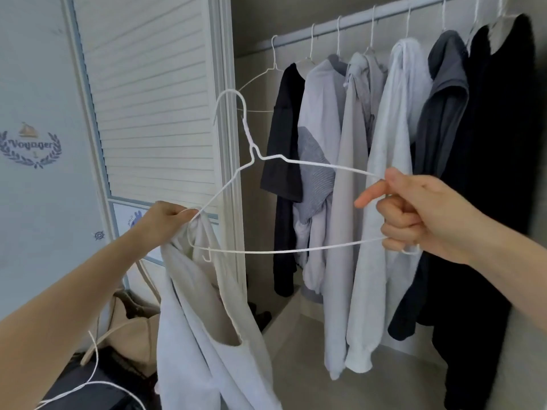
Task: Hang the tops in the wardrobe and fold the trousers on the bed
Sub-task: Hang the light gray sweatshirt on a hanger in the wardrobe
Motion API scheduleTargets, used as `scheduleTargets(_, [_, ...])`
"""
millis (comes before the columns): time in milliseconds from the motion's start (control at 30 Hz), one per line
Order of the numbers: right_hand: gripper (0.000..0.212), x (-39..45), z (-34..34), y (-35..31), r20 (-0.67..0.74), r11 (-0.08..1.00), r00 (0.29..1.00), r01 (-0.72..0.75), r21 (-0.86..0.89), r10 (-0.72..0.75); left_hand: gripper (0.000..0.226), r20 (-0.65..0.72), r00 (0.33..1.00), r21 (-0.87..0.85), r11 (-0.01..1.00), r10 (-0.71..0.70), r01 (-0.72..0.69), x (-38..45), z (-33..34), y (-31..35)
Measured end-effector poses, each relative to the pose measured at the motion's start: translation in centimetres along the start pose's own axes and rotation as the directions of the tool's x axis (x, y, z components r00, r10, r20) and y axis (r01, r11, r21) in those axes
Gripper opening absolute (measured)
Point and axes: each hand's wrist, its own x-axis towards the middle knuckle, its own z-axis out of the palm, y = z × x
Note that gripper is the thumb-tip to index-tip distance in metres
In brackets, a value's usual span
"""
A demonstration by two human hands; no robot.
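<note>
An open wardrobe with a louvred door holds tops on its rail. The left hand grasps a white top and one hanger end; the right hand grips the other.

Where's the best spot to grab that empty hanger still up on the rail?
Take the empty hanger by its thin neck just under the hook, coming from the front left. Its wire frame hangs bare there, while the black top crowds its right side.

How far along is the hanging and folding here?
Done: several tops hang on the wardrobe rail. In hand: the right hand grips a white wire hanger while the left hand holds a white top at its end. Left: hanging it. No trousers or bed visible.
</note>
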Motion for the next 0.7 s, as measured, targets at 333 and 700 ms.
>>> scheduleTargets(333, [0.052, 0.5, 2.1, 3.7, 0.112, 0.999, 0.993, -0.03, -0.034, 0.034, 0.037, 0.042, 0.999, -0.19, 0.982, 0.01, -0.001, -0.6, 1.1, 1.8])
scheduleTargets(700, [0.056, -0.3, 5.2, 5.8, -0.102, 0.967, 0.982, 0.175, 0.185, -0.158, 0.05, 0.016, 0.959, -0.194, 0.942, 0.283, -0.274, -2.0, 1.9, 10.2])
